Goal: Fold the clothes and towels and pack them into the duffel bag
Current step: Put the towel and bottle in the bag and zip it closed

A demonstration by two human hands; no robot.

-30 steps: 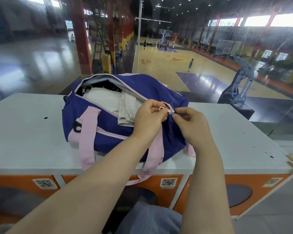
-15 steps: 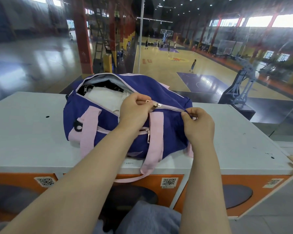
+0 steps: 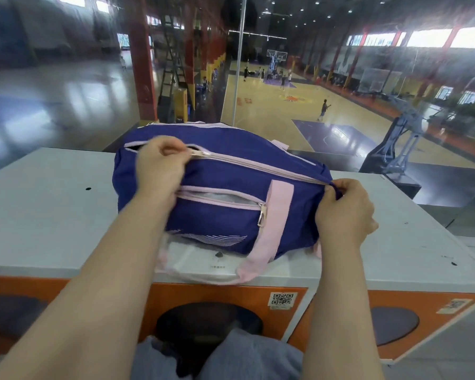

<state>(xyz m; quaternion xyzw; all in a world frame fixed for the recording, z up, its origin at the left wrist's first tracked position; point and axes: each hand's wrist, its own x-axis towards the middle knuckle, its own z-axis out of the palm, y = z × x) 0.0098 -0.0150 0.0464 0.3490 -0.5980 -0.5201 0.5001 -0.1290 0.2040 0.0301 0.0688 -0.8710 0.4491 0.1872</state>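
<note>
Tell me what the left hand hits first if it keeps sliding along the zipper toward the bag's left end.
Probably the zipper's end stop: the left hand pinches the pull near the bag's left end, with only a short open gap ahead. Depth is unclear.

The soft fabric duffel bag [image 3: 231, 171] is deep blue-purple, with pale pink zipper tape [image 3: 258, 164] along its top and pale pink webbing handle straps [image 3: 274, 215]. Thin white stripes [image 3: 214, 238] run across its lower front, and a silver metal zipper pull [image 3: 262, 219] hangs at the pink-edged front pocket. The flat countertop [image 3: 52, 215] is light grey, flecked with small dark marks. The cabinet front panels [image 3: 340, 305] are orange, with dark round windows and white stickers printed with black square codes [image 3: 283, 298].
</note>
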